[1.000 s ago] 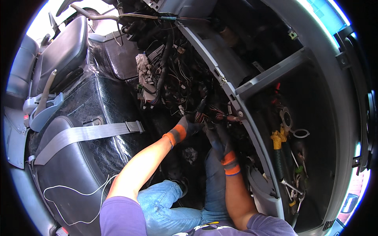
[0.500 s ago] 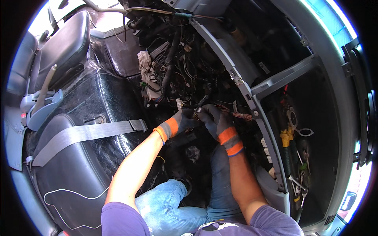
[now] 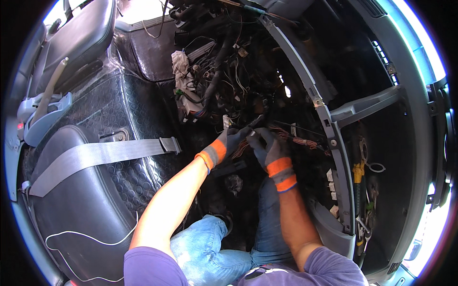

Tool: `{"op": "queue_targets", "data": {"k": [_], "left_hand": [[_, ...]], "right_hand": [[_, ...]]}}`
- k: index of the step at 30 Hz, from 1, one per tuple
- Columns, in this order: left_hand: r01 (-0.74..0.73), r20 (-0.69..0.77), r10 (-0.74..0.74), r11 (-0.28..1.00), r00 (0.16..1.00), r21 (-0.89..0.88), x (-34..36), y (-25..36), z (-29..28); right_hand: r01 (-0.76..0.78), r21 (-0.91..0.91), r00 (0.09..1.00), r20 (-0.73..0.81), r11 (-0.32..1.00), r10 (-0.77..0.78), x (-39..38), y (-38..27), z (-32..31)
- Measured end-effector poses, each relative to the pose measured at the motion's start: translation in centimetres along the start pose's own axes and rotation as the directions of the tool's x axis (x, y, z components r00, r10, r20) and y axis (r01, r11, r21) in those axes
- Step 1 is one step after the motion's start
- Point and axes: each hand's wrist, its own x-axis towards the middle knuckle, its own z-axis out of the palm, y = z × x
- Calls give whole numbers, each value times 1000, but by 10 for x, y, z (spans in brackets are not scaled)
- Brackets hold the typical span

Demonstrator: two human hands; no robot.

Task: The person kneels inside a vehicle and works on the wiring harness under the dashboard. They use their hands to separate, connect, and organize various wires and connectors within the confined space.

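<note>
Inside a stripped car cabin, both my hands wear grey gloves with orange cuffs. My left hand [image 3: 230, 141] and my right hand [image 3: 268, 147] meet at a bundle of reddish-brown wires [image 3: 296, 139] that runs right toward the dashboard frame [image 3: 320, 107]. My left hand pinches a small dark tool or connector [image 3: 254, 121] at the bundle's end; which it is I cannot tell. My right hand's fingers are closed on the wires just beside it. Above the hands hangs a tangle of black cables [image 3: 224, 66].
A black rubber floor mat [image 3: 119, 119] with a grey seat belt strap [image 3: 100, 155] lies to the left. A seat [image 3: 81, 38] sits at upper left. Yellow connectors [image 3: 358, 171] and loose wires hang in the right door-side cavity. My jeans-clad knees [image 3: 214, 243] are below.
Both hands have drawn together at the wire bundle and sit higher toward the cable tangle. The view has shifted slightly, showing more of the floor mat.
</note>
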Motion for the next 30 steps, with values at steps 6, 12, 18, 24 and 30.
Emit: {"op": "queue_targets", "data": {"k": [6,12,18,24,30], "left_hand": [[21,-112,-8,993,994,117,2,1,7],[-17,-192,116,892,975,451,-4,11,-8],[-27,-179,119,893,977,449,-5,16,-2],[-97,-176,197,883,964,458,1,8,-13],[-89,-99,121,955,988,282,20,-8,-24]], "right_hand": [[-32,-106,999,-15,994,30,-7,-6,-1],[-194,-47,980,36,980,195,-25,1,2],[-337,-187,939,2,923,343,-37,-7,3],[-236,-109,965,-141,966,220,-45,8,15],[-63,-22,910,-411,998,49,-50,26,53]]}}
